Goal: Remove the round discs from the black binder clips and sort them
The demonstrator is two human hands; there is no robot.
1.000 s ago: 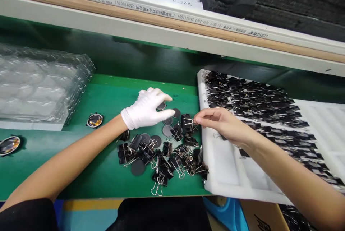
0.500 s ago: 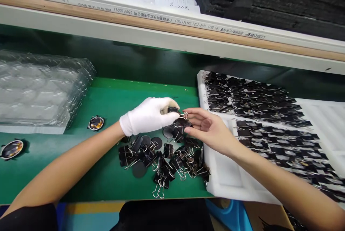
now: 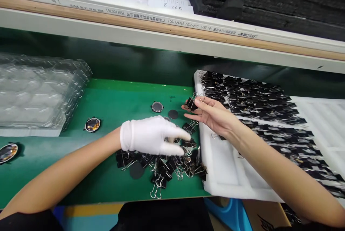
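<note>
A black clip (image 3: 191, 104) was pinched between thumb and fingers of the right hand (image 3: 212, 114), near the white tray (image 3: 222, 164). The gloved left hand (image 3: 151, 135), thumb and forefinger well parted, was above heaped clips (image 3: 164, 169); whether it touched any, I couldn't tell.

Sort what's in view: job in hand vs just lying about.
Likely in the work:
binder clip in the right hand
loose binder clips by the gloved left hand
dark discs
round framed pieces
white tray with rows of clips

Seemingly just lying about:
papers
big black block
cardboard
</note>
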